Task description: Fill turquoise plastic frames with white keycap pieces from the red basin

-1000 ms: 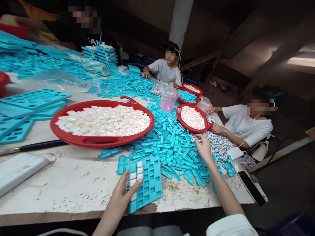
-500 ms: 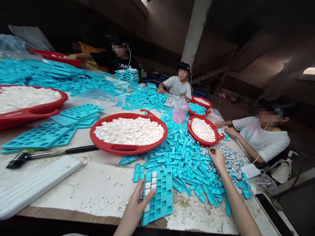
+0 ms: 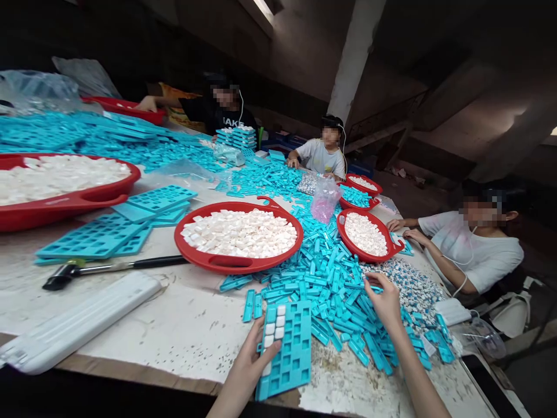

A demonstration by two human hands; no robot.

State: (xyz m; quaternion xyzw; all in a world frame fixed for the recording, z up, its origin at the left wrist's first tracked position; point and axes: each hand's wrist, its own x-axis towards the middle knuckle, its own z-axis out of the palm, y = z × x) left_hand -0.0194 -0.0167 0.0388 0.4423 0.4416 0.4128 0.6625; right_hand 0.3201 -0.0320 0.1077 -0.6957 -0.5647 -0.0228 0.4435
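My left hand (image 3: 256, 354) grips the left edge of a turquoise board with square recesses (image 3: 291, 348), thumb on top. Several white square pieces (image 3: 275, 326) sit in recesses at the board's left side; the thumb hides part of that column. My right hand (image 3: 385, 299) hovers over the heap, thumb and fingertips drawn together; whatever is between them is too small to make out. Below and left of it lies a heap of turquoise strip-shaped parts (image 3: 313, 273). Beyond it is a pile of small blue-and-white pieces (image 3: 413, 284).
Red basins (image 3: 238, 264) of white pieces stand across the table. Left are stacked turquoise boards (image 3: 87, 238), a black-handled hammer (image 3: 126, 266) and a long white plastic bar (image 3: 87, 322). A phone (image 3: 487, 386) lies by the right edge. Several people sit around the table.
The view has shifted slightly, moving the scene rightward. My right hand has come a little nearer the board, with its fingers still together. The left hand keeps hold of the board.
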